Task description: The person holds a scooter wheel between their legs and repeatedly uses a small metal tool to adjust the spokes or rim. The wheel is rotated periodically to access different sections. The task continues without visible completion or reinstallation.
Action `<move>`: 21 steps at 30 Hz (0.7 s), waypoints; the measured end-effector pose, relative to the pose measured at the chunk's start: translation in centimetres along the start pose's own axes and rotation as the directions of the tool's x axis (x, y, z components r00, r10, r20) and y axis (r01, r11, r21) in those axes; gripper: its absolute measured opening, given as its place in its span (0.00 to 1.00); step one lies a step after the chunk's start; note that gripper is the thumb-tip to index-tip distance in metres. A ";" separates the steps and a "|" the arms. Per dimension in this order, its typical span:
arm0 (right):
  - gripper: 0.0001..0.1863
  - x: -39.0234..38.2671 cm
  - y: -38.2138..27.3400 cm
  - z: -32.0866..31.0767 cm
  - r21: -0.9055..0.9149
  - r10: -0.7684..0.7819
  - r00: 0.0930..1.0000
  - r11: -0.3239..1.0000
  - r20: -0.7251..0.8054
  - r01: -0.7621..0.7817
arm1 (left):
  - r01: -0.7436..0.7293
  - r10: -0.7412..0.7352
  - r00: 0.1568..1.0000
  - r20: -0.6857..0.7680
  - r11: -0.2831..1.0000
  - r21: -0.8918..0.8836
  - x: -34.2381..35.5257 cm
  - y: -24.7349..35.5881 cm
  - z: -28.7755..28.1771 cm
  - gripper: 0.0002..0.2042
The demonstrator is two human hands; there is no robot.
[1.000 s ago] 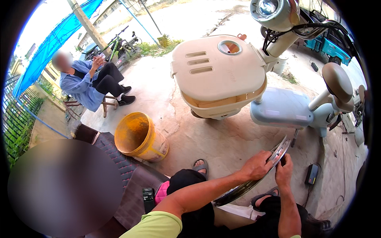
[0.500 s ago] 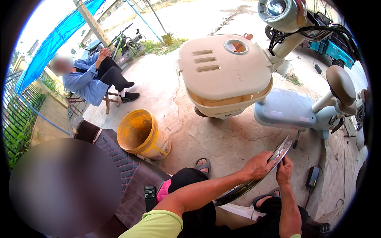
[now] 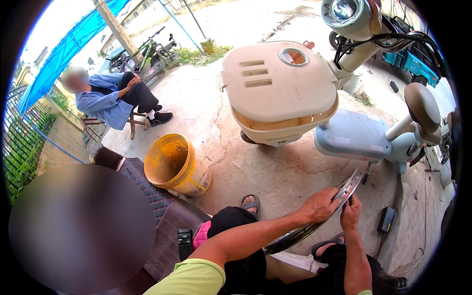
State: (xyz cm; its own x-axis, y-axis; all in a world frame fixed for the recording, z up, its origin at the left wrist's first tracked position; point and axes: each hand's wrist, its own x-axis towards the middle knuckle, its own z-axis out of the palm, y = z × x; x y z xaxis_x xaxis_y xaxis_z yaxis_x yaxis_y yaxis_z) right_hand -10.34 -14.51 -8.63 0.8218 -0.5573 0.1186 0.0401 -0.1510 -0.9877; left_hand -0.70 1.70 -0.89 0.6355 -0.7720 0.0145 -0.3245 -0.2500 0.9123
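A metal wheel rim (image 3: 308, 230) is held on a slant between my legs, its upper end toward the scooter. My left hand (image 3: 321, 205) grips the rim from the left, fingers curled over its edge. My right hand (image 3: 350, 212) is closed on the same rim from the right, a little below its top. A dark phone (image 3: 184, 244) lies on the padded seat (image 3: 157, 216) beside my left knee, next to a pink quilted pad (image 3: 201, 236).
A yellow bucket (image 3: 191, 172) stands front-left. A pale scooter (image 3: 351, 135) with a large beige basket (image 3: 275, 88) is ahead. A seated person (image 3: 115, 103), bicycles (image 3: 142, 56), a blue three-wheeler (image 3: 408, 64) and a black charger with cable (image 3: 387, 218) are around.
The seated person's hands have lowered toward the knee. The view has shifted slightly. My hands stay on the rim in about the same place.
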 end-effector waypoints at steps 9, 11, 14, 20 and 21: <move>0.12 0.4 0.3 -0.5 0.109 0.077 0.991 0.990 0.113 -0.089 | -0.003 0.002 1.000 -0.013 1.000 -0.013 0.0 -0.2 -0.2 0.19; 0.12 0.5 0.9 -0.7 0.136 0.076 0.991 0.986 0.112 -0.091 | -0.006 0.006 1.000 -0.014 1.000 -0.025 0.0 -0.1 -0.1 0.19; 0.11 0.5 1.3 -0.6 0.158 0.065 0.992 0.984 0.113 -0.082 | -0.009 0.009 0.999 -0.032 1.000 -0.024 -0.1 -0.5 0.0 0.19; 0.12 0.6 0.3 -0.6 0.186 0.103 0.987 0.975 0.126 -0.125 | -0.021 0.022 0.998 -0.066 1.000 0.009 -0.1 -0.2 -0.3 0.19; 0.12 0.6 0.2 -0.5 0.223 0.126 0.985 0.963 0.122 -0.150 | -0.023 0.024 0.997 -0.077 1.000 0.007 -0.2 -0.2 -0.4 0.19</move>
State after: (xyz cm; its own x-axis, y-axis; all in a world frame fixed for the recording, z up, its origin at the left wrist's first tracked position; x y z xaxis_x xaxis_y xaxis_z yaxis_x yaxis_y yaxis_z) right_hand -10.12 -15.24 -8.69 0.8834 -0.4683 -0.0196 0.0417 0.1203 -0.9919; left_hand -0.50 2.07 -0.89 0.6797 -0.7303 0.0680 -0.3443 -0.2359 0.9087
